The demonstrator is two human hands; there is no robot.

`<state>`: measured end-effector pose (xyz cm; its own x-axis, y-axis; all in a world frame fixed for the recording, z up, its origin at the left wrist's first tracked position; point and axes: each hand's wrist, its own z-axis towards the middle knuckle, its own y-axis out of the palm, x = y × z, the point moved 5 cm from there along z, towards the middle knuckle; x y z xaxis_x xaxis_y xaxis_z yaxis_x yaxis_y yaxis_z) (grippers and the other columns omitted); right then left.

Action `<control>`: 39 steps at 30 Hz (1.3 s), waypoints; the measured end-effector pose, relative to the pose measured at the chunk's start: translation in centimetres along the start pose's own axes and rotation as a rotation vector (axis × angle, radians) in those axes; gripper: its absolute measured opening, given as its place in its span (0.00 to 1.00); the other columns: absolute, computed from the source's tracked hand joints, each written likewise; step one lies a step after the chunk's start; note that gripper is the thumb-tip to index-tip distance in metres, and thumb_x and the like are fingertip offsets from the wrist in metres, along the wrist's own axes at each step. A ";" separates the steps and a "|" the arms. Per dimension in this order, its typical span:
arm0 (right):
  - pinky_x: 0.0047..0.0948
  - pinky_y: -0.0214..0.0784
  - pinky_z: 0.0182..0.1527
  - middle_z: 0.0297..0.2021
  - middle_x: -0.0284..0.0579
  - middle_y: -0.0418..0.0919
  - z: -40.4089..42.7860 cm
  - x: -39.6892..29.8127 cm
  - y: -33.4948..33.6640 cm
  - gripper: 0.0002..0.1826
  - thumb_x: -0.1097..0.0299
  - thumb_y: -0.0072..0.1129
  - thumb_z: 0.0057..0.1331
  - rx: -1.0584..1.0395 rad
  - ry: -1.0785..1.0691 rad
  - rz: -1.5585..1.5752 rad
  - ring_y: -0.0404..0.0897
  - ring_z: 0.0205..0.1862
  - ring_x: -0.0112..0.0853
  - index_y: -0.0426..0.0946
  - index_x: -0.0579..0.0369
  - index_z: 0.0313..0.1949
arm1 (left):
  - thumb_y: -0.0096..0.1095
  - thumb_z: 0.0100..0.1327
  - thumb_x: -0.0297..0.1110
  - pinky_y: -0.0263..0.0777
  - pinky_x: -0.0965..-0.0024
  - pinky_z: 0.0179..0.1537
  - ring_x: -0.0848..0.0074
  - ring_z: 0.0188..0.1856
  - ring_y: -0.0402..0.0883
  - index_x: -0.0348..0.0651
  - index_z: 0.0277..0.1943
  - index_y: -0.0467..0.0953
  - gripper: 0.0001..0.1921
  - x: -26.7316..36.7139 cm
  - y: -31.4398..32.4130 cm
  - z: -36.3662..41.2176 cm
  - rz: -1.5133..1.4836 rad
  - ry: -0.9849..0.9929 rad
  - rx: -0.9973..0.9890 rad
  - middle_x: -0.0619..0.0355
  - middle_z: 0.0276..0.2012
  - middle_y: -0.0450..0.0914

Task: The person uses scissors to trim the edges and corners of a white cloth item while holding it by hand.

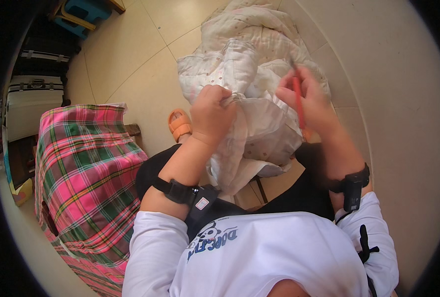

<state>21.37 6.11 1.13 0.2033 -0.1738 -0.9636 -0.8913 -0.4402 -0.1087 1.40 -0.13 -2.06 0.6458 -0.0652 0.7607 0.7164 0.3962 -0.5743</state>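
A white quilted cloth (264, 33) with small brown diamond marks lies bunched over the floor and reaches up between my knees. My left hand (214, 111) is closed on a gathered edge of it, near the middle of the view. To the right, my right hand (303, 92) holds a slim red-handled tool (298, 98) with a dark, blurred tip pointing up and away; its exact kind cannot be told. The right hand is over the cloth's right part, apart from my left hand, and is blurred.
Pink and green plaid fabric (90, 156) covers something at my left. Beyond it stand light hard cases (36, 102) and a blue stool (80, 16). An orange sandal (180, 124) is on my left foot. A pale curved edge runs along the floor tiles at the right.
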 end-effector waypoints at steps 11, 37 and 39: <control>0.17 0.59 0.22 0.22 0.31 0.68 -7.3 3.4 3.5 0.23 0.42 0.55 0.65 -0.555 0.545 0.234 0.66 0.20 0.18 0.68 0.50 0.32 | 0.69 0.45 0.26 0.75 0.66 0.35 0.63 0.32 0.80 0.40 0.32 0.78 0.09 -0.3 -0.7 1.1 0.036 -0.099 0.060 0.52 0.30 0.79; 0.19 0.64 0.30 0.27 0.32 0.70 -5.3 3.1 3.7 0.29 0.38 0.60 0.59 -0.483 0.464 0.023 0.68 0.27 0.19 0.71 0.54 0.40 | 0.58 0.54 0.23 0.66 0.82 0.31 0.88 0.29 0.71 0.34 0.35 0.79 0.07 -2.1 1.9 0.6 -0.659 -0.584 -0.328 0.66 0.29 0.78; 0.18 0.63 0.29 0.27 0.31 0.70 -5.4 3.2 3.7 0.28 0.39 0.60 0.60 -0.501 0.489 0.057 0.68 0.26 0.19 0.71 0.54 0.41 | 0.58 0.53 0.24 0.66 0.82 0.29 0.88 0.28 0.72 0.34 0.32 0.79 0.05 -1.9 1.7 0.8 -0.565 -0.530 -0.339 0.66 0.27 0.78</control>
<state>20.92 -0.81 -1.03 0.4254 -0.5330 -0.7314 -0.6356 -0.7513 0.1779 1.14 1.41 -4.27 0.0177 0.3005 0.9536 0.9895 0.1318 -0.0599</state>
